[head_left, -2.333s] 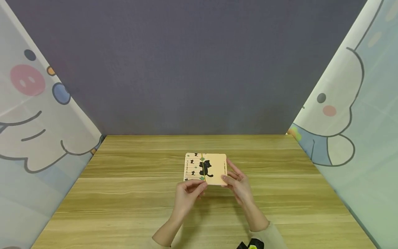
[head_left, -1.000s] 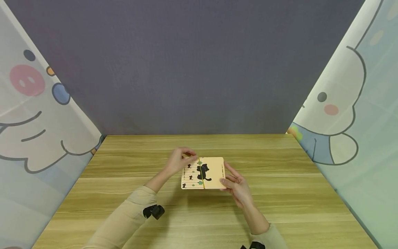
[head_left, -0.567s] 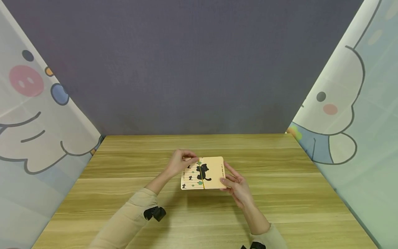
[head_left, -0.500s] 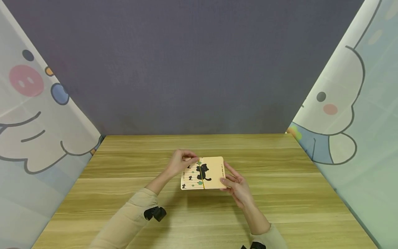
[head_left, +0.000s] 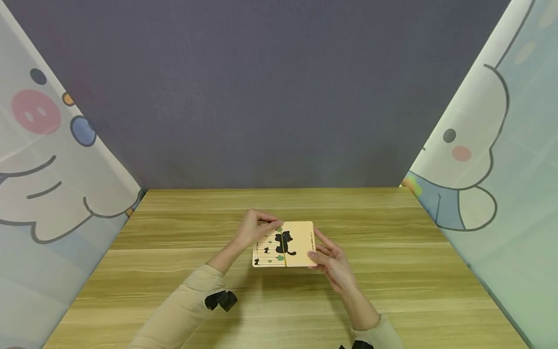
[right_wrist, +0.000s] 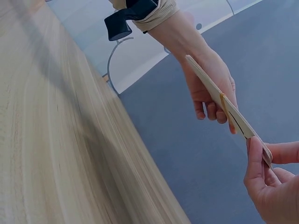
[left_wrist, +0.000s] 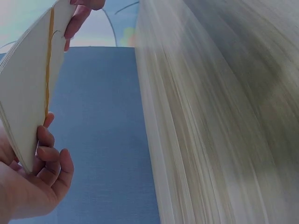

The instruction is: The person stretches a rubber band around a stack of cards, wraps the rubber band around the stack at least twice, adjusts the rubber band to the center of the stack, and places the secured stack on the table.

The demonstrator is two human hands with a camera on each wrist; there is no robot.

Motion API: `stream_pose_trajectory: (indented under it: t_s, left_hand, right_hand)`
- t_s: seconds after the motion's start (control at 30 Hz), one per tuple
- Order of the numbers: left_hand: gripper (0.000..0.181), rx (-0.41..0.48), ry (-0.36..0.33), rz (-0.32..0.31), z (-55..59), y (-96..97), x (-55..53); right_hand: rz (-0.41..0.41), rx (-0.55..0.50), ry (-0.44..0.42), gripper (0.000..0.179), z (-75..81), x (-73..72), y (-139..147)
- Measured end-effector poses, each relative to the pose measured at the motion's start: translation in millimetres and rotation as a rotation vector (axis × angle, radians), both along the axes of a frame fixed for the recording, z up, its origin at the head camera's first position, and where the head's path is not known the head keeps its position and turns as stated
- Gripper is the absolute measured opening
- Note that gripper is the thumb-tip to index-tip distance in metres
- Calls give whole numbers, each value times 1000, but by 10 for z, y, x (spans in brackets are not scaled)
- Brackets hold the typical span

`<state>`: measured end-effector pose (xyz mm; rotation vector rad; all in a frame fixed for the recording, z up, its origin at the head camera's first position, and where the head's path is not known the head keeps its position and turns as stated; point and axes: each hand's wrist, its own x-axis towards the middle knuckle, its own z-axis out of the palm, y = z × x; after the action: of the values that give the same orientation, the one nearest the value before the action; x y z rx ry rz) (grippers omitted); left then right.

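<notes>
A small cream notebook (head_left: 301,237) with a black cat on its front is held above the table; a yellow elastic band (head_left: 283,242) runs across its middle. My left hand (head_left: 253,230) pinches its far edge beside the band, thumb on the front and fingers behind. Around the right edge, my right hand (head_left: 333,266) grips with its thumb on the front and fingers underneath. The left wrist view shows the white back of the notebook (left_wrist: 23,88) with the band (left_wrist: 49,65) across it. In the right wrist view it appears edge-on, thin and layered.
A wooden table (head_left: 174,242) lies under both hands. Behind it stands a grey panel (head_left: 279,97), with cartoon-printed curtains (head_left: 462,169) at the sides. A black wrist device (head_left: 221,300) sits on the left sleeve.
My left hand has gone from the notebook's near edge to its far edge and shifted slightly right along it. The right hand keeps its grip; the notebook has moved slightly left and nearer.
</notes>
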<state>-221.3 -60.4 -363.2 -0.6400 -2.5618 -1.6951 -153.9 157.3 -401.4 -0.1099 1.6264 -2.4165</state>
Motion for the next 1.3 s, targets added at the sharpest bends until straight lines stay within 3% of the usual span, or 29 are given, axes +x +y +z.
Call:
stream_pose_trajectory:
  t_s: [0.13,0.2,0.37,0.53,0.6,0.87,1.1,1.3]
  left_hand:
    - [16,-40,-16,-5,4,33,12]
    - [17,-59,7,-16,-50,35,-24]
    - [19,-79,36,-56,-9,27,-41]
    - [17,-82,62,-6,45,-10,-66]
    - [14,-90,57,7,62,-21,-69]
    - [13,-59,16,-82,91,-8,-37]
    - [13,-95,3,-84,42,27,-40]
    - [15,-74,10,-67,40,37,-38]
  right_hand:
    - [10,20,9,66,-4,8,-8]
    - [18,32,21,66,-6,14,-8]
    - [7,31,19,66,-10,16,3]
    - [-8,29,27,65,-16,11,17]
    - [-22,36,29,64,-20,9,18]
    - [-52,118,62,64,-36,18,1]
    - [-53,138,47,63,-13,28,-5]
    - [-49,134,61,64,-15,30,4]
